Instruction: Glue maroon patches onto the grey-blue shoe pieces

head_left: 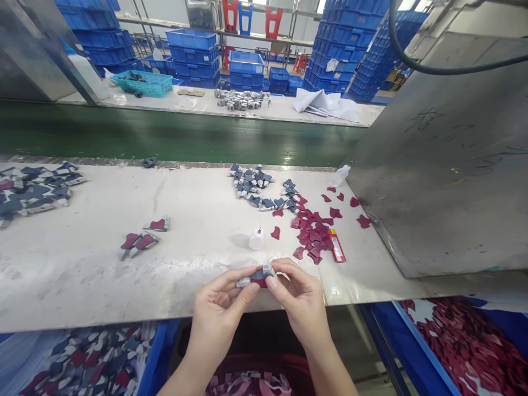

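Observation:
Between my two hands, above the table's front edge, is a small grey-and-white plastic part (pixel 258 276) with a dark red piece on its near side. My left hand (pixel 220 301) pinches its left end between thumb and fingers. The right end is gripped by my right hand (pixel 299 297), its thumb against the red piece. Just beyond stands a small white bottle (pixel 256 239) with a thin dark tip. Loose dark red pieces (pixel 313 236) lie in a heap to the right, beside a red and yellow box (pixel 337 246). Grey-and-white parts (pixel 251 182) are clustered farther back.
Three red-faced parts (pixel 140 241) lie at left, near a larger pile (pixel 33 190). Blue bins hold mixed parts (pixel 93 360) at lower left and red pieces (pixel 474 346) at lower right. A metal panel (pixel 454 165) borders the right; a green belt (pixel 185 135) crosses behind.

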`<state>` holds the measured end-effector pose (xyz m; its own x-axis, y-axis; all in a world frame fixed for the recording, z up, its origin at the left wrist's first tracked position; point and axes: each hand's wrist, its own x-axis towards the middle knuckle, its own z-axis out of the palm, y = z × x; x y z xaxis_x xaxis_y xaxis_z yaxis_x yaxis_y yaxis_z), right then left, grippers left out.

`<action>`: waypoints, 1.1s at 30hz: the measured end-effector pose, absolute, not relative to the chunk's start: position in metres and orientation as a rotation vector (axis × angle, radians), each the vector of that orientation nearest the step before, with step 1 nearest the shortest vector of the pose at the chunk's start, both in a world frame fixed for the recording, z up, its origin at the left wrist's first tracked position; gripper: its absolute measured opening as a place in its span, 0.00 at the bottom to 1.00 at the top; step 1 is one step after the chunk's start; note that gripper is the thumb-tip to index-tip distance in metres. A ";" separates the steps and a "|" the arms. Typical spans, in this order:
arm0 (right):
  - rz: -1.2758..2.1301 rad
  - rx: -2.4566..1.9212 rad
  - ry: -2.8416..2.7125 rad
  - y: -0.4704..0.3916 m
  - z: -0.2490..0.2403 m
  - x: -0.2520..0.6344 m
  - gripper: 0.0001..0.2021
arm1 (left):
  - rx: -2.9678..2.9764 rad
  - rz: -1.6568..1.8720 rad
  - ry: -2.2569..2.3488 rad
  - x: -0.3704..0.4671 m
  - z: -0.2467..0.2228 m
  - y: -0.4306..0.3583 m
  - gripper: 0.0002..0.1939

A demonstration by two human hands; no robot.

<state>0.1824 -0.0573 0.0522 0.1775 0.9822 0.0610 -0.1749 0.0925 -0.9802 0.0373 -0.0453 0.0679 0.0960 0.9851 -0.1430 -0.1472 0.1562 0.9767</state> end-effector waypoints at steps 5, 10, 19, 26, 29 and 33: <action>1.056 -1.106 -0.972 -0.059 0.053 0.177 0.05 | 1.062 1.151 1.163 0.042 0.073 -0.048 0.10; 1.015 -1.114 -0.904 -0.059 0.054 0.170 0.05 | 1.070 1.191 1.187 0.047 0.071 -0.051 0.10; 1.047 -1.058 -1.001 -0.061 0.049 0.172 0.09 | 1.003 1.256 1.204 0.049 0.071 -0.053 0.10; 1.018 -1.066 -1.024 -0.061 0.047 0.171 0.10 | 0.999 1.257 1.177 0.048 0.070 -0.052 0.09; 0.995 -1.067 -1.012 -0.062 0.046 0.170 0.10 | 0.996 1.271 1.174 0.049 0.067 -0.054 0.09; 0.964 -1.075 -1.020 -0.062 0.043 0.170 0.10 | 0.983 1.275 1.182 0.049 0.066 -0.056 0.09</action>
<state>0.1701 -0.0623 0.0432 0.2462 0.9543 0.1695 -0.1148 0.2024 -0.9725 0.0489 -0.0563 0.0657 -0.0714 0.9929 -0.0952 -0.1693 0.0820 0.9821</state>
